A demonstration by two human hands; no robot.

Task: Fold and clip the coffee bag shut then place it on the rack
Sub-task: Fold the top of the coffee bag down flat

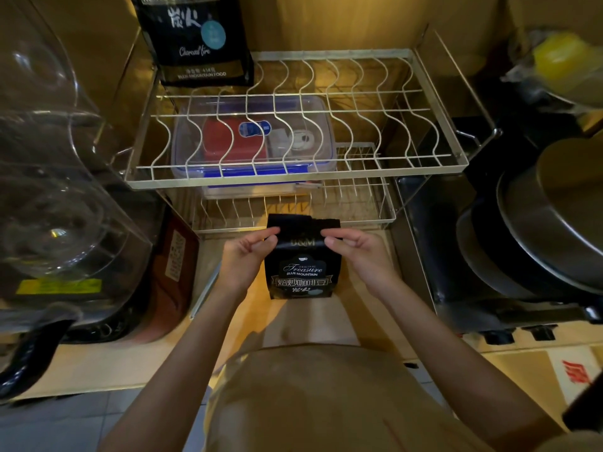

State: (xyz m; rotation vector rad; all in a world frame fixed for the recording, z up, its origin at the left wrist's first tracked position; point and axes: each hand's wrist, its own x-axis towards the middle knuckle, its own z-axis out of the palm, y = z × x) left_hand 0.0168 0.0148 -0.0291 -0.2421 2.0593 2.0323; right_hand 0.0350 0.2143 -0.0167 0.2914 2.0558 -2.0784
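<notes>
A small black coffee bag with white and gold lettering stands upright on the counter in front of the wire rack. My left hand pinches the bag's top left corner between thumb and fingers. My right hand pinches the top right corner the same way. The bag's top edge is bent over toward me between the two hands. No clip shows in view.
A larger black coffee bag stands on the rack's upper tier at the back left. A clear lidded box sits under that tier. A glass jug is at the left, stacked metal pans at the right.
</notes>
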